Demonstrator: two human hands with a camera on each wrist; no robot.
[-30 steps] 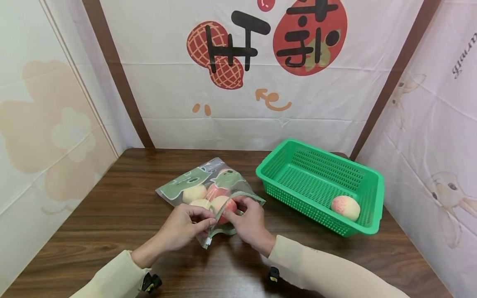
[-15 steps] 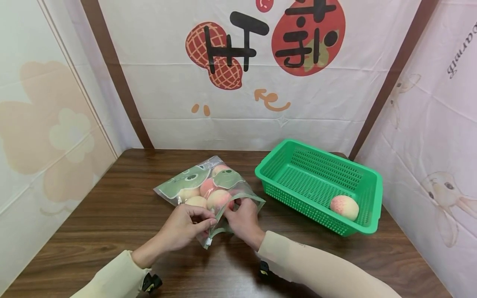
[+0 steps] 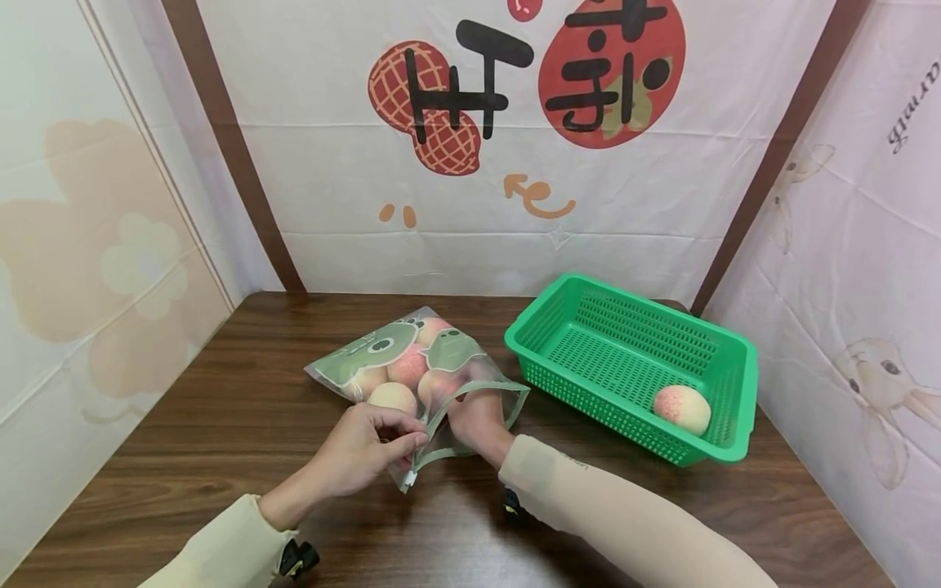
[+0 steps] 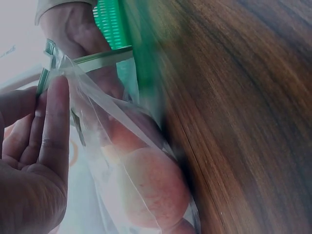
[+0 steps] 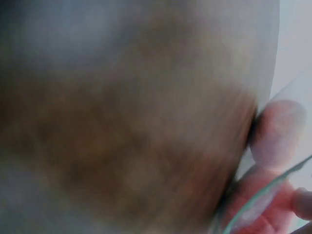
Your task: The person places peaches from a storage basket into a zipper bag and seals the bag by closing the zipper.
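A clear zip bag (image 3: 470, 371) with green animal print lies on the table, several peaches (image 3: 393, 398) inside it. At the near corner by the white slider (image 3: 411, 478), my left hand (image 3: 375, 449) pinches the bag's edge between thumb and fingers. My right hand (image 3: 478, 420) reaches through the bag's mouth up to the wrist. In the right wrist view its thumb (image 5: 303, 202) lies against a reddish peach (image 5: 261, 202). The film partly veils the right fingers. The left wrist view shows the left fingers (image 4: 56, 126) beside the film and a large peach (image 4: 153, 187) within.
A green perforated basket (image 3: 540, 371) stands at the right, one peach (image 3: 682, 410) in its near right corner. Dark wood table (image 3: 220, 425) surrounds the bag. Printed cloth (image 3: 331, 204) hangs behind and on both sides.
My right hand has gone deeper into the bag, carrying a peach in and leftward. The bag's mouth gapes wider and the peaches inside have shifted. The left hand keeps its pinch.
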